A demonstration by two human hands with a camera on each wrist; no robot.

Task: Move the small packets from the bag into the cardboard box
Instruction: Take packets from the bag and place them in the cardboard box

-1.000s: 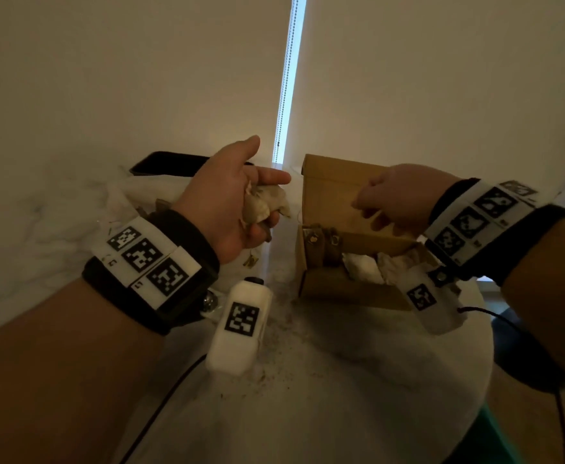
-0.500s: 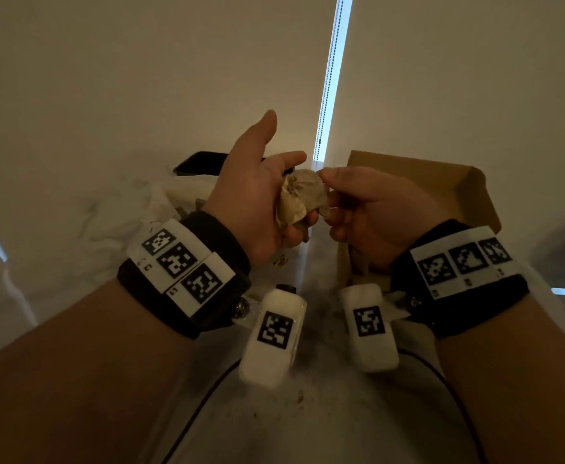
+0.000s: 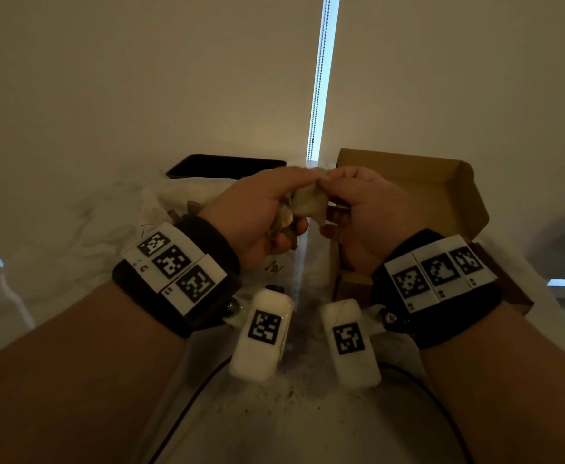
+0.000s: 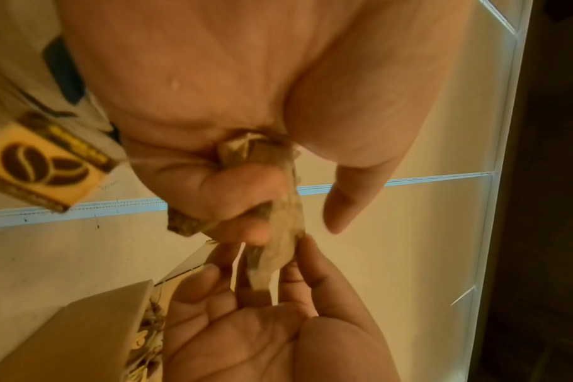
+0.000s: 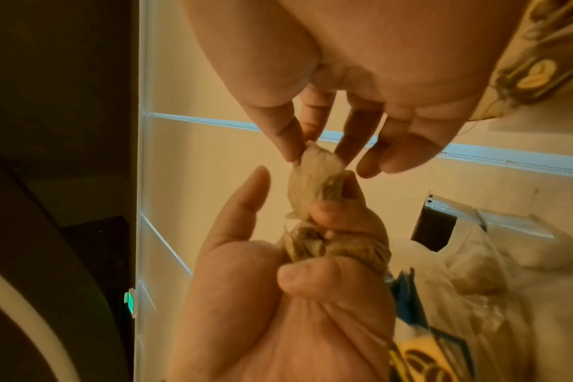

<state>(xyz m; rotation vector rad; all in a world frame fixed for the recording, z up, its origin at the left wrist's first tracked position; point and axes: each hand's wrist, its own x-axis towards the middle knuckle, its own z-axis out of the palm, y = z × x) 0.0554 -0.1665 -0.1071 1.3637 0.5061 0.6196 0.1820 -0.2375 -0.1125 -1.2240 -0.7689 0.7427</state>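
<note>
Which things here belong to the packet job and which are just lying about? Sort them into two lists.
Part of the job:
- small packets, bunched in the left hand, one pinched by the right hand
- bag, behind the left hand
- cardboard box, open, on the right

Lying about:
- dark flat object behind the bag
- crumbs on the table

Left hand: fills 12 o'clock, fingers curled round a bunch of small packets.
Right hand: at 6 o'clock, palm up, thumb and fingers pinching the lower end of one pale packet.
Cardboard box: 7 o'clock, corner only.
Coffee-bean label: 9 o'clock, blurred.
</note>
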